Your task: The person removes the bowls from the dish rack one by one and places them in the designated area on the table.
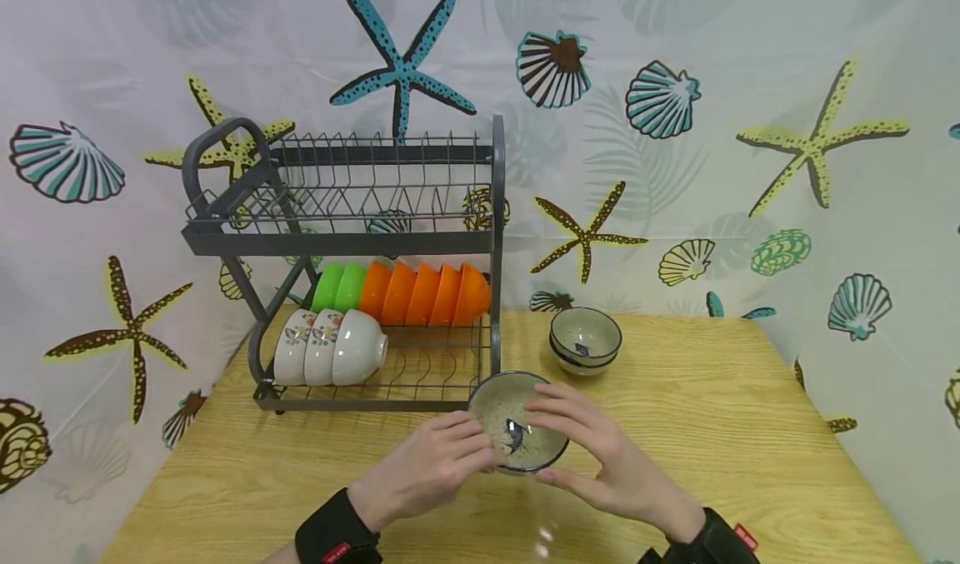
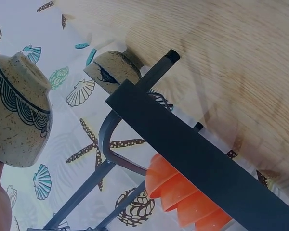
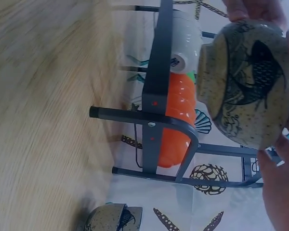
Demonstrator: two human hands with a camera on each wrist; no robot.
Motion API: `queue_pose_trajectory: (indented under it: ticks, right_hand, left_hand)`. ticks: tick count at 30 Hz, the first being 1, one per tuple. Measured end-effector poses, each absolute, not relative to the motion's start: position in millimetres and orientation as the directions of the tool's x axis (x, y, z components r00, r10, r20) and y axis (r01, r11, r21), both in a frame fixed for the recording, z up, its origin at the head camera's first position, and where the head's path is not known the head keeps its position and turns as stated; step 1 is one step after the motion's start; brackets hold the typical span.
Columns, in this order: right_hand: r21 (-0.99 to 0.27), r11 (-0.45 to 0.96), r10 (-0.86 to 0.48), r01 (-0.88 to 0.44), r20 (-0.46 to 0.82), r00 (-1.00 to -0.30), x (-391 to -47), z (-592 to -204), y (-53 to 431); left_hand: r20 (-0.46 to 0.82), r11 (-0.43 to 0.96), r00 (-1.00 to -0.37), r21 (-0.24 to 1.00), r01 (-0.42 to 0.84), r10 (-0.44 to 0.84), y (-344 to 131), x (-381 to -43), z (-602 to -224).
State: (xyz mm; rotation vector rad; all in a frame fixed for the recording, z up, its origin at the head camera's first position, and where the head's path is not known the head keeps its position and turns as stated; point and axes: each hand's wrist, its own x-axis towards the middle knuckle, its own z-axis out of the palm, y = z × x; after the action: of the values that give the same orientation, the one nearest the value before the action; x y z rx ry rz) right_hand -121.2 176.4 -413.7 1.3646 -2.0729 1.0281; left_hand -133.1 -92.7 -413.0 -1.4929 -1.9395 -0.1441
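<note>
Between my two hands is a speckled beige bowl (image 1: pixel 510 439) with a dark rim and a blue fish inside. It is off the table, its inside facing the head camera. My left hand (image 1: pixel 431 464) grips its left side. On the right, my right hand (image 1: pixel 600 456) holds the bowl, fingers over the rim and thumb at the lower edge. The right wrist view shows a fish painted on the bowl's outside (image 3: pixel 255 82) and its foot ring. A wave pattern runs round the bowl (image 2: pixel 21 110) in the left wrist view.
A two-tier grey dish rack (image 1: pixel 375 243) stands at the back left. Its lower tier carries green bowls (image 1: pixel 339 287), several orange bowls (image 1: pixel 423 295) and white bowls (image 1: pixel 358 349), some flowered. Stacked speckled bowls (image 1: pixel 585 336) sit right of it on the wooden table (image 1: pixel 712 414).
</note>
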Motion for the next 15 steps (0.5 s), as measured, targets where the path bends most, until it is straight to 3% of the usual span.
queue_pose_trajectory:
  ticks: [3,6,15]
  right_hand:
    - [-0.229,0.223,-0.611,-0.947,0.725,-0.319,-124.1,-414.7,174.2]
    - [-0.138,0.223,-0.634,-0.965,0.731,-0.251,-126.0,-415.0,172.4]
    - [0.005,0.281,-0.694,-0.96,0.691,-0.2,-123.8,-415.4,171.6]
  left_hand:
    - [0.58,0.324,-0.075,-0.338,0.884,0.811,-91.7,-134.1,-413.0]
    - [0.579,0.323,-0.074,-0.339,0.884,0.812,-90.8,-133.9,-412.2]
    - [0.573,0.332,-0.087,-0.337,0.881,0.815,-89.7,-133.9,-414.0]
